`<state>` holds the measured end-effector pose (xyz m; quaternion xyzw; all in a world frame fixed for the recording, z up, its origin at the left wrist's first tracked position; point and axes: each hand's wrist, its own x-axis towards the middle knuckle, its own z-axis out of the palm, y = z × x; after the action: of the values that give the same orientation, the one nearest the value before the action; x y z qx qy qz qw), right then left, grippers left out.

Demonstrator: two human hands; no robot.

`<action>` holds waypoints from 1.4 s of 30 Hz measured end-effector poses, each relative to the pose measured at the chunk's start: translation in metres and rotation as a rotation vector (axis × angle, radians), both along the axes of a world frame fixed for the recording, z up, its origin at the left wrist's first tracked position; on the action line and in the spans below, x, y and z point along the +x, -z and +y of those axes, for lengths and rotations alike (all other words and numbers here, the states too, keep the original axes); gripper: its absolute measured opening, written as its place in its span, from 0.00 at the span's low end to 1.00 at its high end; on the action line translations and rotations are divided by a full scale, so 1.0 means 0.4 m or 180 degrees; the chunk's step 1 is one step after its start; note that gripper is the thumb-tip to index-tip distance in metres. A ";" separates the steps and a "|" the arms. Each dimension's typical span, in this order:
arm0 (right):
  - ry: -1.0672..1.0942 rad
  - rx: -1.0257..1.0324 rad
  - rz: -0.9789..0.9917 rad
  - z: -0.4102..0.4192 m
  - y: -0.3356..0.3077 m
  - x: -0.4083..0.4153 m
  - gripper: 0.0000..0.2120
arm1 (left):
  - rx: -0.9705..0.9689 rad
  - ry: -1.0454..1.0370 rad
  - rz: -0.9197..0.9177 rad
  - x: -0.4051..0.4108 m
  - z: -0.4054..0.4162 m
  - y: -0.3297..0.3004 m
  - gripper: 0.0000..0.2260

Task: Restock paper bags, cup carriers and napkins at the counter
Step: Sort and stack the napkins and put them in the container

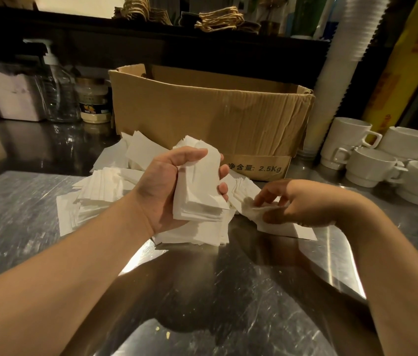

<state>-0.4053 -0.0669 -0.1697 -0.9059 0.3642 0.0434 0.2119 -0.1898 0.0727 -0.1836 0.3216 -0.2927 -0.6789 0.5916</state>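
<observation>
My left hand (167, 186) grips a napkin stack (197, 199) above the loose pile (100, 196) on the counter (23, 201); my right hand (303, 204) pinches another napkin. Sorting is barely begun, I judge.

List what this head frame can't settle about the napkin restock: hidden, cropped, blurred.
- Cardboard box contents: head view, its near wall hides the inside.
- Napkins under the left hand: the held napkin stack and hand cover the loose napkin pile below.
- Right hand grip: fingers in shadow on napkins; whether they pinch or rest is unclear.
- Jar label: too small to read.
- Yellow roll: cut off by the top edge.
</observation>
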 end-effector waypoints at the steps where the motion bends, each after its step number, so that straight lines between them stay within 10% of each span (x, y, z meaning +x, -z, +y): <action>1: 0.0033 -0.0011 -0.0062 -0.001 0.001 0.001 0.13 | 0.0004 -0.0004 -0.0008 0.000 0.000 -0.001 0.28; 20: 0.0095 -0.0096 -0.0237 0.008 0.015 0.013 0.21 | -0.0015 -0.0005 -0.0036 -0.001 0.004 -0.004 0.27; 34: 0.0111 -0.0633 -0.0626 0.009 0.023 0.030 0.09 | -0.0041 -0.0014 -0.0043 0.001 0.002 -0.001 0.27; 42: 0.0190 0.0084 -0.2376 0.047 -0.015 0.016 0.07 | -0.0155 0.0101 0.0114 0.004 0.002 0.004 0.26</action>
<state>-0.3987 -0.0483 -0.1639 -0.8455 0.2875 -0.2913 0.3429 -0.1880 0.0733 -0.1851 0.2903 -0.3036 -0.6865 0.5935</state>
